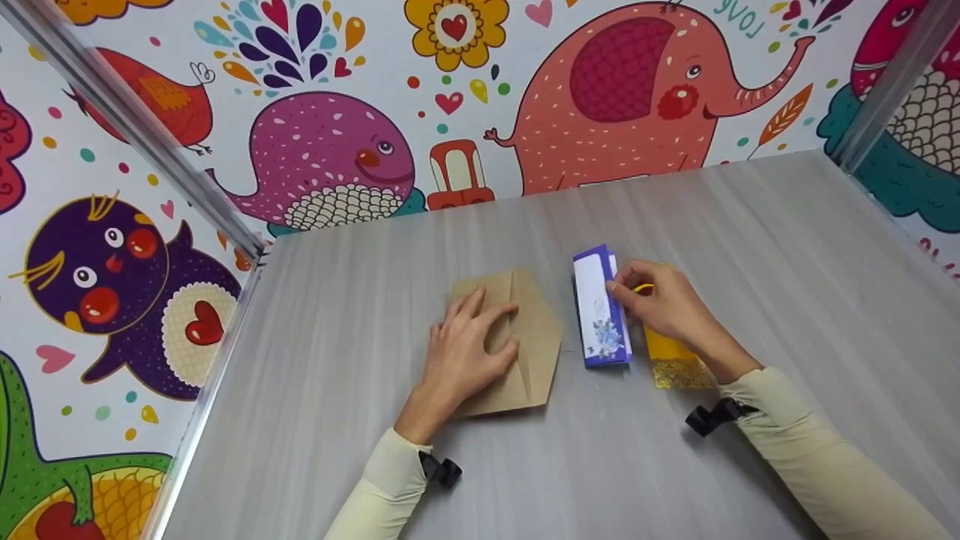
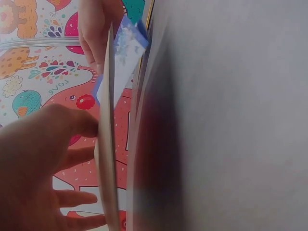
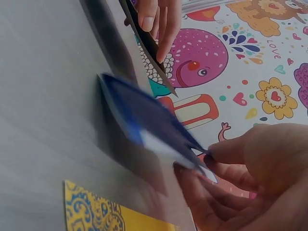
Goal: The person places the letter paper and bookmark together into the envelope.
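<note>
My left hand (image 1: 466, 351) rests with spread fingers on a brown paper envelope (image 1: 536, 337), whose pointed flap faces right. The left wrist view shows this envelope (image 2: 107, 144) edge-on, with the fingertips against one face. To its right, my right hand (image 1: 671, 304) pinches a folded card (image 1: 598, 304) by its right edge. The card is white with a blue-purple border and a bunch of blue flowers near its lower end. In the right wrist view, the card (image 3: 144, 115) stands tilted above the table, thumb and fingers at its edge.
A yellow sleeve or card (image 1: 667, 352) with a gold patterned band lies partly beneath my right hand. The grey wood-grain table (image 1: 337, 322) meets a cartoon-printed wall (image 1: 465, 90) at the back. Metal posts (image 1: 150, 135) stand at the corners.
</note>
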A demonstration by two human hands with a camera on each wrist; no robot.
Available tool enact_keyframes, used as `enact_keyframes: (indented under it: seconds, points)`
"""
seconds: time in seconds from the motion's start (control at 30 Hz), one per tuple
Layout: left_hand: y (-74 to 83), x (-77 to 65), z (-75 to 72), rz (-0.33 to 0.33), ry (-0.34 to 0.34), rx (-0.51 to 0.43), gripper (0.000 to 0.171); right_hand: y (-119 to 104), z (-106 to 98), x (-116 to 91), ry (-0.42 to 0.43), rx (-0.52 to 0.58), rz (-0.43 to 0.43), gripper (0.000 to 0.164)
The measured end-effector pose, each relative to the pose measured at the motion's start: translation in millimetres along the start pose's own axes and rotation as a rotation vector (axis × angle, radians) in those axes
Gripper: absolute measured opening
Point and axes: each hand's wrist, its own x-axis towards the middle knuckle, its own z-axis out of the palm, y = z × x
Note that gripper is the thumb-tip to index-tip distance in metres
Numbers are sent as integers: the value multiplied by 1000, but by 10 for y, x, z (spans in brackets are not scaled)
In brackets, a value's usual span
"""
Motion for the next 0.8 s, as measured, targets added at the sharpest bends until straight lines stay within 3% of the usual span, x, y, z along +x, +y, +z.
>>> enact_keyframes:
  seconds: [0.37,0.8]
  points:
    - [3,9,12,3,1,0,45,-43,-6,12,82,58,6,24]
    - [0,15,14,3,1,13,45,-122,-27,-12,36,199,46,38]
